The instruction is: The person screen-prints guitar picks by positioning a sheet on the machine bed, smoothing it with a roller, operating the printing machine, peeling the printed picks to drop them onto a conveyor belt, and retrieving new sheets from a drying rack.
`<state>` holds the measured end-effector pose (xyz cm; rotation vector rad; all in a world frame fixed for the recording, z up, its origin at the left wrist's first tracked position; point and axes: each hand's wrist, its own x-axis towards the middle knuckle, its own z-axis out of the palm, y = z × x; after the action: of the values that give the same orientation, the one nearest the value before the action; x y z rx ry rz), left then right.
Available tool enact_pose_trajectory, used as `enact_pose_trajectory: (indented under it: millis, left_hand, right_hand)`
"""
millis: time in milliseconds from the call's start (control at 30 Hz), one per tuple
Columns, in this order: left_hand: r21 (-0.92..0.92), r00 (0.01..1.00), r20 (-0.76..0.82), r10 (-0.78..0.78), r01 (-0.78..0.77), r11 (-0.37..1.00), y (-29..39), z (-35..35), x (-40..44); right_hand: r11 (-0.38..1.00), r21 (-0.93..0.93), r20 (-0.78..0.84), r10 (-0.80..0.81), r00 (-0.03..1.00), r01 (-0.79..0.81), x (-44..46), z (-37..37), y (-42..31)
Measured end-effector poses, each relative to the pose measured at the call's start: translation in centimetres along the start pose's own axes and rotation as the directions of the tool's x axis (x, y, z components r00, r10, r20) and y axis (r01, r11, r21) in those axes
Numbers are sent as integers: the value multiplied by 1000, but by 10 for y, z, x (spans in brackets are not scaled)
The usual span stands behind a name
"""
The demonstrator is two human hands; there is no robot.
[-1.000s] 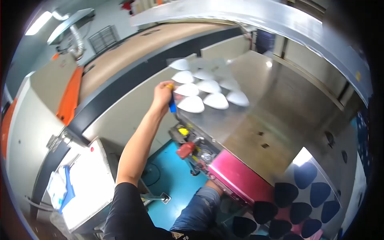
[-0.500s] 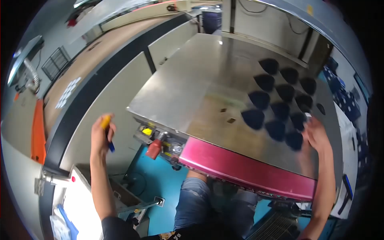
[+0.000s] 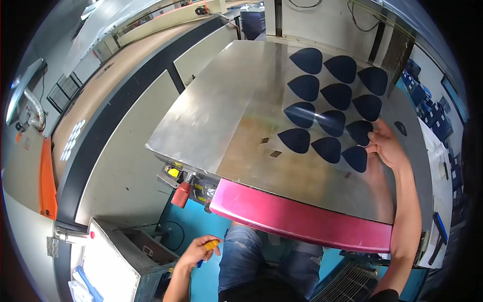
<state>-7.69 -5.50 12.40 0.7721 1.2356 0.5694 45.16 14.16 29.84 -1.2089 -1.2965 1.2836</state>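
- At right of center, the right hand [image 3: 386, 146] pinches the right edge of a clear, thin sheet [image 3: 318, 116], thumb and fingers closed on it.
- Twelve dark-blue, rounded-triangle pieces [image 3: 336, 96] sit in rows on the sheet, spread over a shiny silver metal tabletop [image 3: 196, 110] from center to upper right.
- At bottom center, the left hand [image 3: 195, 252] is wrapped around a yellow-and-blue handheld tool [image 3: 212, 245], beside a knee in ripped blue jeans [image 3: 241, 251].
- A glossy pink metal panel [image 3: 302, 216] fronts the tabletop.
- Left of the panel, small yellow labels [image 3: 202, 199] mark a cluttered machine corner near a red, rounded handle [image 3: 181, 195]; their print is too small to read.
- At far left, white pieces [image 3: 73, 140] lie on a brown belt [image 3: 121, 70].
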Motion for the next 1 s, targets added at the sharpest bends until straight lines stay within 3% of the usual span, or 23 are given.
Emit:
enact_pose_trajectory:
  millis: [67, 167, 267, 367, 400, 533, 600, 700, 800, 1000]
  left_hand:
    - [81, 998, 37, -42, 38, 996, -24, 10, 23]
    - [141, 992, 86, -90, 77, 987, -39, 29, 61]
    - [137, 986, 74, -151, 140, 981, -52, 53, 107]
    - [309, 993, 31, -118, 102, 946, -67, 71, 151]
    - [271, 987, 41, -153, 137, 953, -68, 70, 159]
    - [162, 975, 73, -212, 198, 967, -63, 71, 173]
    - [155, 977, 65, -204, 192, 969, -63, 72, 170]
    - [171, 981, 42, -191, 181, 968, -64, 74, 168]
    - [175, 977, 39, -208, 199, 964, -64, 71, 168]
    - [183, 963, 69, -262, 246, 952, -62, 60, 169]
  right_hand:
    - [999, -48, 19, -21, 1000, 22, 1, 7, -3]
    - [959, -275, -4, -75, 997, 71, 2, 4, -2]
    - [957, -283, -26, -70, 997, 60, 8, 3, 12]
    - [727, -676, -77, -230, 970, 118, 12, -4, 28]
    - [730, -669, -70, -249, 966, 140, 12, 0, 25]
    - [960, -276, -43, -69, 997, 54, 5, 6, 2]
    - [997, -62, 20, 39, 999, -37, 0, 10, -11]
    - [997, 65, 18, 32, 999, -33, 7, -5, 3]
    - [993, 97, 9, 65, 998, -66, -1, -12, -1]
    - [1000, -19, 8, 17, 1000, -17, -7, -9, -3]
